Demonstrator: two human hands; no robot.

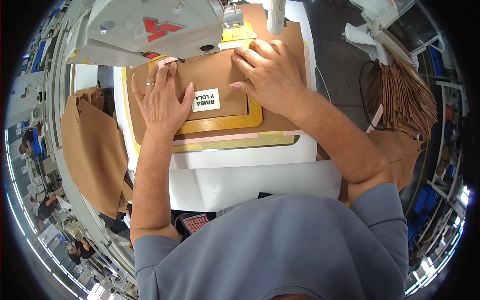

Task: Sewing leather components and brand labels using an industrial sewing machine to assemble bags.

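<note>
From the head camera I look down on a white sewing table [250, 175] with a grey-white sewing machine [150, 27] at eleven to twelve o'clock. The brown leather panel [215, 75] lies flat under the machine's head, with a yellow template frame [225, 125] laid on it. The panel's long axis runs roughly nine to three o'clock across the table, tilted slightly so its right end sits higher in the view. A small white label [205, 100] sits near the panel's middle, between my two hands.

My left hand [162, 97] lies flat on the panel at about ten o'clock from centre, fingers spread wide and pointing up toward the machine, a ring on one finger. It presses down rather than closing round anything. My right hand [267, 75] lies at about one o'clock, palm down, fingers stretched left toward the needle area and resting on the panel and the frame's upper edge. It too is flat and open, only pressing.

So the panel sits beneath both palms, reaching past them to either side and toward me. Pink strips [215, 138] edge its near side.

At nine o'clock, loose brown leather pieces [92, 150] hang beside the table. At three o'clock stands a stack of brown cut pieces [405, 100], well apart from the hands.
</note>
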